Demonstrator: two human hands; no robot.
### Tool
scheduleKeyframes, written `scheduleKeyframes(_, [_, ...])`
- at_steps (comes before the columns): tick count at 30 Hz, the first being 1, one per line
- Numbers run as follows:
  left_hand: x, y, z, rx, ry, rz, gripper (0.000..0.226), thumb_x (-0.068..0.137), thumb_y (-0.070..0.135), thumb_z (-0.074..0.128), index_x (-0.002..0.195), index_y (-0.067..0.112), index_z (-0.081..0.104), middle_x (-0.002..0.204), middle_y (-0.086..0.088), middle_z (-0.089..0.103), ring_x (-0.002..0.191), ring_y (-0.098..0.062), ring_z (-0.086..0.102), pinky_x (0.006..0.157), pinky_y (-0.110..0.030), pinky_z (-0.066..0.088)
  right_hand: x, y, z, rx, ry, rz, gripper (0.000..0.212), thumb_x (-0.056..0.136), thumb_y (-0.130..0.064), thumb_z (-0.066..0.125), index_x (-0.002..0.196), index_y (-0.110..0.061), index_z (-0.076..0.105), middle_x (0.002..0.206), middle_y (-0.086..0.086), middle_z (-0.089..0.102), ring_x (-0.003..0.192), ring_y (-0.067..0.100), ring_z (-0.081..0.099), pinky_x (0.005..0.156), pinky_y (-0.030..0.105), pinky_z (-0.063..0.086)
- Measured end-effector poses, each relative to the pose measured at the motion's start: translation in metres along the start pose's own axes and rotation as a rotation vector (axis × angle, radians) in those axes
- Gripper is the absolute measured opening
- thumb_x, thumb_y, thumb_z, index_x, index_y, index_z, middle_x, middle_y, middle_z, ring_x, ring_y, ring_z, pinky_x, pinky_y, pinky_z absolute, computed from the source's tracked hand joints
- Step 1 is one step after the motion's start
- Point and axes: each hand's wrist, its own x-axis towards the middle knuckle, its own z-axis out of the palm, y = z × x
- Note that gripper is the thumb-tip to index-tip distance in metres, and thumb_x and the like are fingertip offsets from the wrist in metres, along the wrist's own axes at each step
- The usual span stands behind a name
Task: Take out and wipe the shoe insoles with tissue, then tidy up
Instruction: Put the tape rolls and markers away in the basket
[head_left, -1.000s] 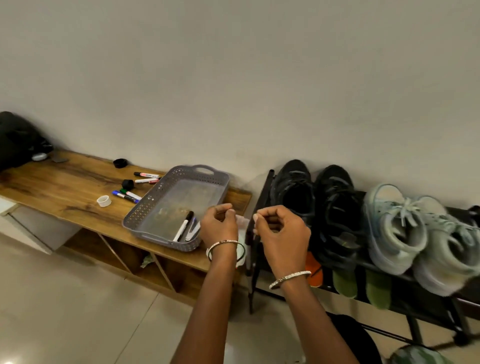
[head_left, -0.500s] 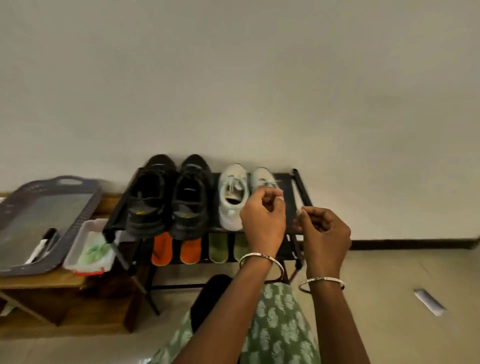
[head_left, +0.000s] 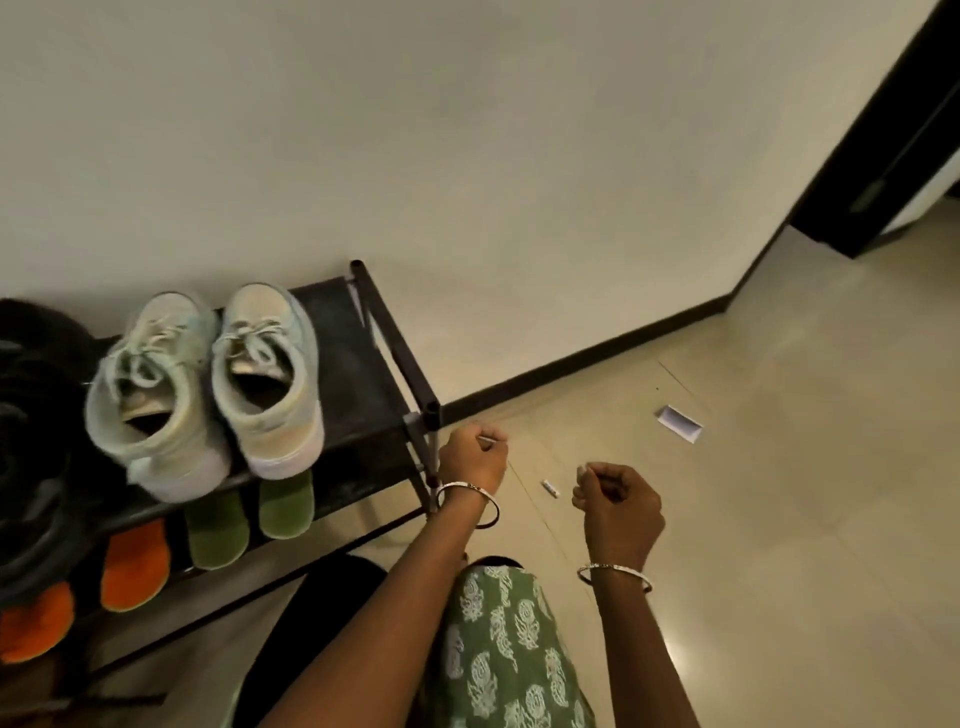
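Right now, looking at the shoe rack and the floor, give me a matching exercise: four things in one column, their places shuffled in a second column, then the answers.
Things
1. pale sneakers
2. green insoles
3. orange insoles
4. white paper slip

Places
A. on the floor, off to the right
B. on the top shelf of the rack
C. lower level, poking out under the black shoes
D. lower level, poking out under the pale sneakers

Pairs: 1-B, 2-D, 3-C, 4-A.
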Motion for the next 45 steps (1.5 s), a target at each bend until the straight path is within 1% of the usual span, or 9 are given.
scheduleKeyframes(7, [0.039,-0.073,0.077,0.278,-0.118,-0.145,0.016,0.091,0.020,0.060,0.087,0.018,0.075,0.100,-0.005,0.076,0.100,-0.030,0.068,0.084,-0.026,0.053,0.023,0.100,0.008,-0.289,-0.078,0.169,0.015,0.082,-0.009,0.075,0.073,-0.019,0.069,0.062,-0.002,0.070,0.052,0.012,0.068,0.063,0.033,0.058])
scheduleKeyframes(14, [0.091,-0.190,0.100,0.729,-0.230,-0.236,0.025,0.095,0.014,0.053,0.118,0.013,0.062,0.127,-0.011,0.061,0.121,-0.031,0.058,0.097,-0.035,0.045,0.034,0.201,0.025,-0.424,-0.146,0.350,0.016,0.082,-0.011,0.073,0.071,-0.022,0.068,0.059,-0.005,0.070,0.053,0.012,0.067,0.068,0.033,0.056])
scheduleKeyframes(19, [0.110,-0.265,0.102,1.066,-0.196,-0.171,0.025,0.099,0.012,0.049,0.124,0.016,0.049,0.133,-0.006,0.047,0.112,-0.025,0.064,0.091,-0.034,0.050,0.043,0.257,0.040,-0.440,-0.146,0.408,0.018,0.082,-0.010,0.072,0.070,-0.023,0.068,0.059,-0.005,0.070,0.055,0.014,0.068,0.067,0.034,0.056])
scheduleKeyframes(27, [0.146,-0.321,0.130,0.970,-0.371,-0.294,0.053,0.072,0.012,0.078,0.123,0.015,0.063,0.132,-0.008,0.059,0.070,-0.018,0.073,0.057,-0.029,0.057,0.097,0.321,0.078,-0.526,-0.186,0.346,0.012,0.082,-0.013,0.070,0.075,-0.022,0.069,0.067,-0.006,0.071,0.069,0.018,0.070,0.064,0.022,0.046])
scheduleKeyframes(31, [0.158,-0.331,0.134,0.839,-0.267,-0.288,0.035,0.061,0.015,0.085,0.093,0.015,0.072,0.105,-0.007,0.069,0.053,-0.014,0.068,0.043,-0.024,0.051,0.144,0.346,0.104,-0.654,-0.259,0.293,0.013,0.083,-0.007,0.066,0.092,-0.014,0.072,0.087,0.004,0.074,0.085,0.025,0.068,0.070,0.026,0.045])
scheduleKeyframes(34, [0.168,-0.332,0.127,0.842,-0.225,-0.335,0.022,0.079,0.014,0.074,0.098,0.022,0.066,0.108,-0.001,0.066,0.067,-0.010,0.071,0.055,-0.022,0.055,0.175,0.363,0.121,-0.741,-0.339,0.231,0.030,0.086,-0.008,0.065,0.115,-0.011,0.065,0.108,0.011,0.068,0.098,0.032,0.064,0.082,0.034,0.047])
scheduleKeyframes(36, [0.172,-0.335,0.125,0.873,-0.124,-0.231,0.018,0.084,0.015,0.070,0.099,0.023,0.066,0.105,0.002,0.066,0.073,-0.008,0.072,0.061,-0.022,0.056,0.191,0.373,0.131,-0.824,-0.405,0.181,0.040,0.088,-0.010,0.066,0.127,-0.010,0.059,0.118,0.015,0.061,0.107,0.035,0.059,0.087,0.037,0.045])
scheduleKeyframes(38, [0.162,-0.338,0.130,0.944,-0.233,-0.269,0.019,0.081,0.017,0.074,0.097,0.023,0.067,0.100,0.002,0.068,0.072,-0.008,0.072,0.061,-0.021,0.055,0.200,0.382,0.138,-0.872,-0.429,0.170,0.041,0.088,-0.011,0.067,0.128,-0.011,0.060,0.120,0.015,0.058,0.110,0.037,0.056,0.088,0.037,0.044])
scheduleKeyframes(45, [0.147,-0.335,0.128,1.211,-0.357,0.095,0.043,0.049,0.004,0.095,0.075,0.010,0.061,0.068,-0.008,0.062,0.042,-0.023,0.063,0.034,-0.025,0.043,0.204,0.399,0.148,-1.024,-0.354,0.150,0.018,0.090,-0.001,0.056,0.106,-0.001,0.064,0.112,0.019,0.057,0.106,0.039,0.052,0.069,0.035,0.037])
